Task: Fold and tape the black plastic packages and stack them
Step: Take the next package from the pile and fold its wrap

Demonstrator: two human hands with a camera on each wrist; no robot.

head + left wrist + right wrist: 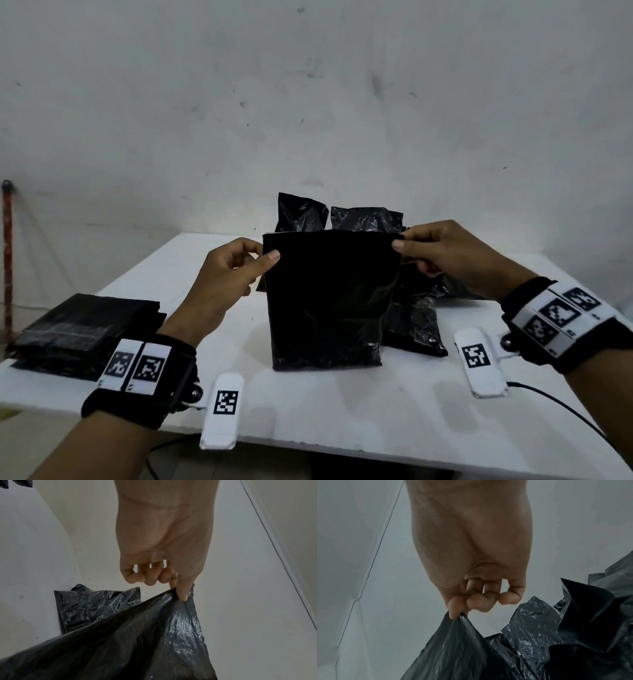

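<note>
A black plastic package stands upright on the white table, held up by its top corners. My left hand pinches the top left corner between thumb and forefinger; in the left wrist view the left hand grips the same package. My right hand pinches the top right corner, and the right wrist view shows the right hand on the plastic. Several more crinkled black packages lie behind it. A flat stack of folded packages sits at the left.
A grey wall rises just behind the table. A red pole stands at the far left. A black cable runs off the table's right front edge. Loose black packages crowd the space right of my right hand.
</note>
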